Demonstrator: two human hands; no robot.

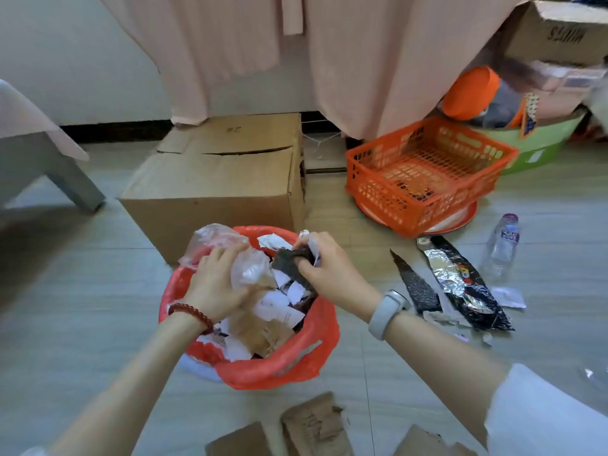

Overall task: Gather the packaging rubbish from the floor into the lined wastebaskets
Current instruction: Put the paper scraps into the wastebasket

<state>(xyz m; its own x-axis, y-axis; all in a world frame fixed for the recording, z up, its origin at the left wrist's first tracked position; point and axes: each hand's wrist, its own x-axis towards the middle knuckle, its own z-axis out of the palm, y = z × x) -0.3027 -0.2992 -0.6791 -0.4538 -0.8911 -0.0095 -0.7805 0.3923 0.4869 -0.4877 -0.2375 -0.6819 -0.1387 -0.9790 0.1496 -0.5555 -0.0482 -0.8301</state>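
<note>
Both hands are over the wastebasket at the centre of the frame, its red liner folded out over the rim. The right hand has its fingers curled tight round a dark crumpled wrapper with a scrap of white packaging bunched behind it, held just above the heap at the basket's upper right edge. The left hand lies on a clear plastic bag at the upper left of the basket, fingers bent down over the film and seemingly pressing it into the pile; whether they truly pinch it I cannot tell for sure.

The basket is nearly full: white paper scraps, brown card and film rise to rim level. So the wrapper's way in is straight down from the right fingers, and it will probably need pushing in.

More rubbish waits on the floor to the right of the basket: a long black foil pouch, torn open with a silver lining, its long axis running from upper left to lower right; a narrow black strip beside it; a small white sachet; and a clear plastic bottle lying further right. The right hand is the nearer one to all of these. Torn brown cardboard pieces lie at the bottom edge.
</note>
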